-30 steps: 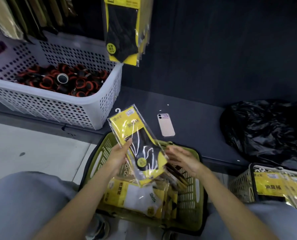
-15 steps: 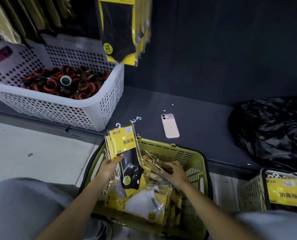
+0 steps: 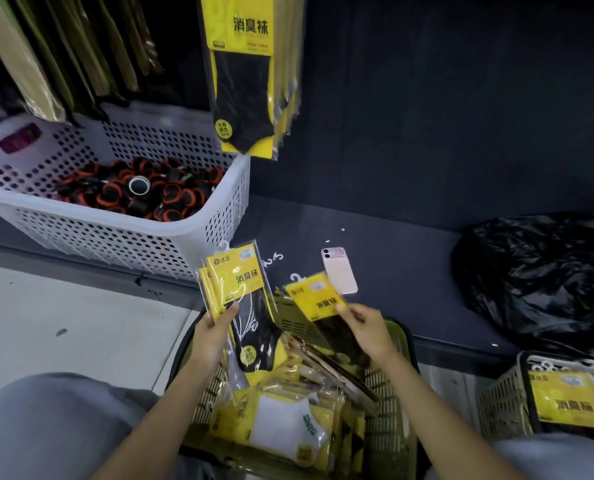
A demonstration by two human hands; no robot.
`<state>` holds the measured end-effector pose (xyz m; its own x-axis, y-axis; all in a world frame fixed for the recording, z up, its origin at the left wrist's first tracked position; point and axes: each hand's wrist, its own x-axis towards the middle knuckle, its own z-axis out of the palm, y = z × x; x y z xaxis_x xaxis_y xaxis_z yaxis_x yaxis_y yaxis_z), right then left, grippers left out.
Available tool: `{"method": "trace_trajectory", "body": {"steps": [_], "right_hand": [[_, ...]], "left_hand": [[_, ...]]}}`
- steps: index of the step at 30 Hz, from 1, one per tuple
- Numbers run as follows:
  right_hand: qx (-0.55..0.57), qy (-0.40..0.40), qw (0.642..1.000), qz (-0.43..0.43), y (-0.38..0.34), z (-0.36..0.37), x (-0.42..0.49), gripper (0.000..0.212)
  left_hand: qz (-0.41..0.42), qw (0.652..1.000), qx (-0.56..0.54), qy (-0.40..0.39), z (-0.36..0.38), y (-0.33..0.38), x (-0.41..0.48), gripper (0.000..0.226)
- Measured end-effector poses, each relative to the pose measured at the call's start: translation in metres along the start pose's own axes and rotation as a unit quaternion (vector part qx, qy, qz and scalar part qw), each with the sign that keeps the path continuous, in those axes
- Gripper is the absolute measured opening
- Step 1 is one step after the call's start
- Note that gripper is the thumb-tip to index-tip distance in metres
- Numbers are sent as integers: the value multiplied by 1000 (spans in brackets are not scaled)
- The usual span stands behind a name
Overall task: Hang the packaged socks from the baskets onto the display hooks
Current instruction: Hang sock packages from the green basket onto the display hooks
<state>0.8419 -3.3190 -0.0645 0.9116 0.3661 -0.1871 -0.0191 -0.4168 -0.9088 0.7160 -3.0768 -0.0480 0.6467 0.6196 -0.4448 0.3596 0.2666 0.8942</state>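
Moved: right hand (image 3: 368,327) has lifted 1 sock pack (image 3: 314,296) clear of the green basket (image 3: 390,410) | fingers: right pinch that pack, left hand (image 3: 212,336) grips a fanned stack (image 3: 236,275) above the basket | do: square hanger tabs together before reaching for the hung packs (image 3: 243,81)

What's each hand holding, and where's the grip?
Left hand holds a stack of sock packs, thumb on the yellow card's lower edge. Right hand pinches one sock pack at its card's lower corner.

Phone (image 3: 339,270) on shelf (image 3: 409,271) — behind basket (image 3: 397,410), between crate (image 3: 115,233) and bag (image 3: 537,275)
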Motion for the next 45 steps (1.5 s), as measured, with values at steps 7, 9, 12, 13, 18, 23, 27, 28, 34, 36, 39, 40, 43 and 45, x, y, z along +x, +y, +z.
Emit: {"method": "trace_trajectory", "body": {"steps": [7, 9, 12, 13, 18, 23, 27, 28, 34, 36, 39, 40, 43, 45], "right_hand": [[125, 74, 987, -73, -109, -36, 5, 12], [144, 79, 982, -89, -142, -40, 9, 16], [178, 94, 970, -133, -193, -42, 21, 18], [184, 92, 968, -144, -210, -42, 25, 18], [197, 79, 960, -185, -291, -34, 48, 19], [182, 98, 956, -208, -347, -13, 72, 20], [178, 98, 955, -214, -369, 7, 82, 20], [178, 98, 956, -213, -372, 11, 84, 20], [194, 116, 959, -173, -373, 26, 107, 21], [200, 124, 960, -152, -373, 31, 117, 26], [222, 128, 959, -125, -375, 36, 131, 25], [227, 130, 958, -119, -376, 38, 134, 23], [223, 164, 954, -111, -378, 41, 141, 15], [222, 193, 950, -101, -378, 41, 139, 20]], "left_hand": [[198, 979, -48, -29, -3, 108, -9, 9], [273, 961, -33, -38, -9, 148, -11, 16], [348, 937, -39, -14, -21, 208, -11, 28], [368, 929, -37, -3, -24, 225, -10, 25], [419, 905, -66, 27, -45, 290, -6, 34], [423, 899, -94, 56, -68, 315, -1, 66], [419, 901, -99, 53, -83, 322, 3, 88], [417, 902, -97, 50, -86, 323, 3, 91], [409, 904, -120, 41, -98, 328, 5, 94], [409, 902, -132, 37, -97, 328, 4, 87], [414, 900, -136, 32, -93, 328, 1, 72], [411, 901, -138, 26, -90, 327, 2, 69], [400, 905, -141, 45, -83, 323, 7, 69], [394, 909, -127, 40, -80, 319, 8, 72]]}}
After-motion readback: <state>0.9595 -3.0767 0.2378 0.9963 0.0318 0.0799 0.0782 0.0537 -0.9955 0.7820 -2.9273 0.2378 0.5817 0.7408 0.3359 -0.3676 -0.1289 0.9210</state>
